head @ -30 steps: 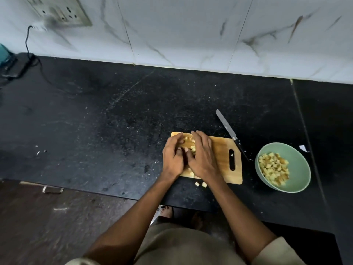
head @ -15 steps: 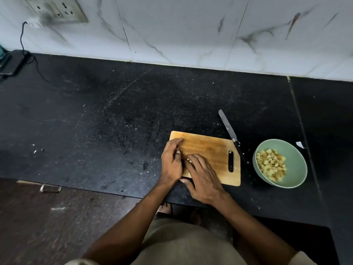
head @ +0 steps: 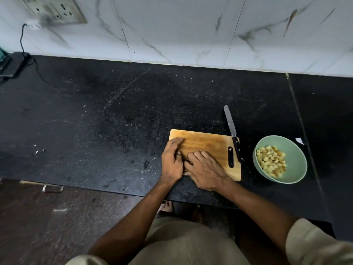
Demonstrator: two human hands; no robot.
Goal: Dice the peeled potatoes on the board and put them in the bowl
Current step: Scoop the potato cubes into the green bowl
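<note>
resting side by side on the near left part of the wooden cutting board (head: 206,144), the left hand (head: 172,161) and right hand (head: 205,170) meet with their inner edges touching. their fingers curl inward toward each other as if cupped; whether they enclose any potato cannot be told, as nothing shows between them. the diced potato pieces (head: 271,161) in view lie heaped in the green bowl (head: 298,161), which stands on the black surface (head: 114,121) just right of the board. the knife (head: 232,131) lies ungripped at the board's far right corner, handle over the board's edge, blade pointing toward the tiled wall (head: 191,29). a wall socket (head: 57,10) with a black cable (head: 23,46) sits at far left.
</note>
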